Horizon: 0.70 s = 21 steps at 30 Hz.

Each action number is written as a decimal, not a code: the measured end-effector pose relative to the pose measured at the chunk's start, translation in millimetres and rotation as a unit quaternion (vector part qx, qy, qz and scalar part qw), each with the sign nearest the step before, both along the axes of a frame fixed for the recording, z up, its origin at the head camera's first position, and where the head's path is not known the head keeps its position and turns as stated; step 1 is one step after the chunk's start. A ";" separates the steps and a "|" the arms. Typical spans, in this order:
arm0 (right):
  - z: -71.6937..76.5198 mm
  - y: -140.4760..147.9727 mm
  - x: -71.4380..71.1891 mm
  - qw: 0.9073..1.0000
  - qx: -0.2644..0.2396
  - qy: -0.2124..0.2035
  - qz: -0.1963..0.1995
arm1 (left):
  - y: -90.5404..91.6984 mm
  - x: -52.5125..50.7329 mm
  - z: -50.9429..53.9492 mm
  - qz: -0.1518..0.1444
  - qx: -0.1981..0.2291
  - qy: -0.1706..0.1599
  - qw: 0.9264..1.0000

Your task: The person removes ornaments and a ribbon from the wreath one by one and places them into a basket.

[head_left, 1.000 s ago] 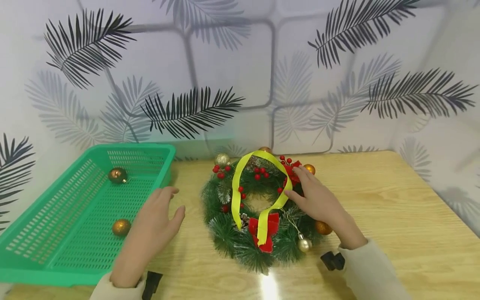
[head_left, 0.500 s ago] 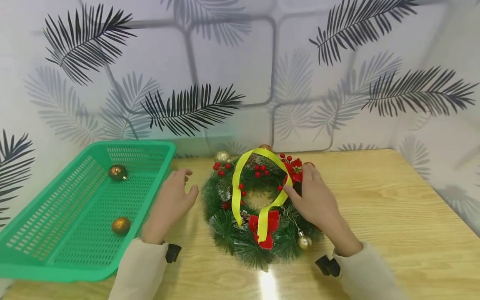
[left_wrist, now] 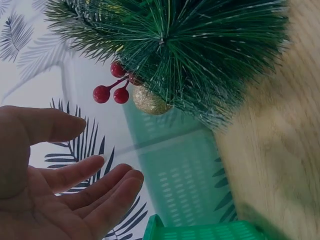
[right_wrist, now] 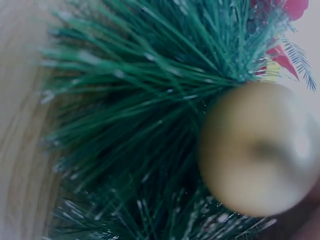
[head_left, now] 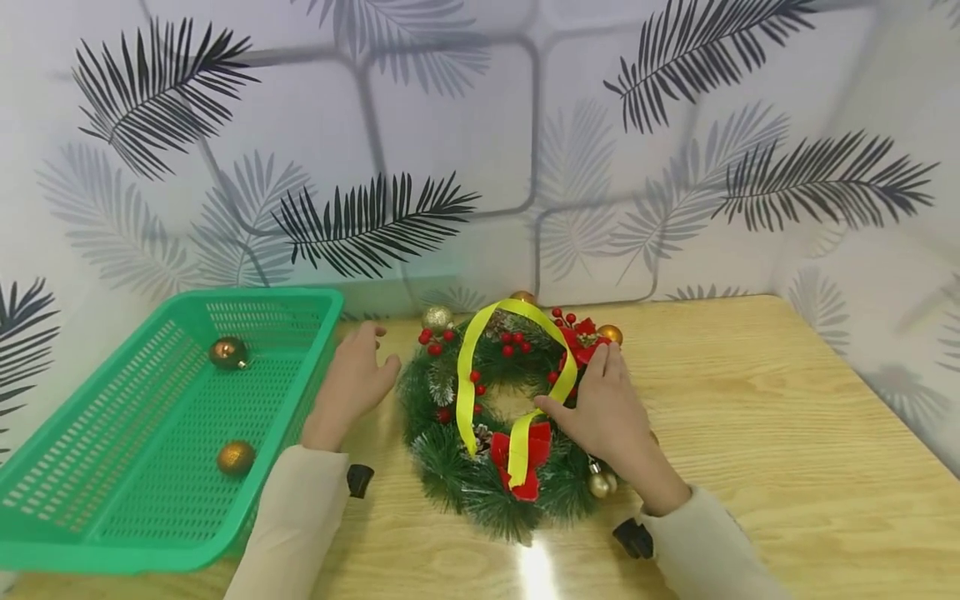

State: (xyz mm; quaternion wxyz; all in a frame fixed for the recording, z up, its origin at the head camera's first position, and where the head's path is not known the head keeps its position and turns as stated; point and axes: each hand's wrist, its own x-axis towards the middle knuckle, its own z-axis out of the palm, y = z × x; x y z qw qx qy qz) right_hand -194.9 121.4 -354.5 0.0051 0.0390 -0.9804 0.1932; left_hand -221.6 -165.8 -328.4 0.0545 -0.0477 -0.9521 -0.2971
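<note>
Left hand (head_left: 355, 379) loosely spread beside wreath (head_left: 442, 462), nine o'clock; right hand (head_left: 609, 421) spread over its three o'clock; contact unclear.

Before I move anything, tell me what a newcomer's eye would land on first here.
Probably the bright yellow ribbon, looped over the wreath in the middle of the table, with the right hand at the wreath's right side. Next would come the big green basket on the left, with two balls inside. In the right wrist view, a blurred gold ball looms large.
</note>
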 end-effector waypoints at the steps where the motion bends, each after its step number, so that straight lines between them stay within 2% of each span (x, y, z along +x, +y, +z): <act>1: -1.6 0.0 -0.3 1.000 0.003 0.001 0.000 | 0.0 -1.3 -0.9 0.000 0.003 -0.002 1.000; 8: -5.5 3.7 -3.3 1.000 0.013 0.001 0.022 | -0.8 -7.3 -2.9 0.003 0.003 -0.006 1.000; 14: -4.7 8.1 -6.2 0.999 0.013 -0.004 0.049 | -1.7 -5.5 -3.4 0.003 0.011 -0.013 1.000; 21: -3.0 12.1 -7.7 0.997 0.011 -0.011 0.075 | -4.3 -3.3 -2.6 0.001 0.007 0.001 1.000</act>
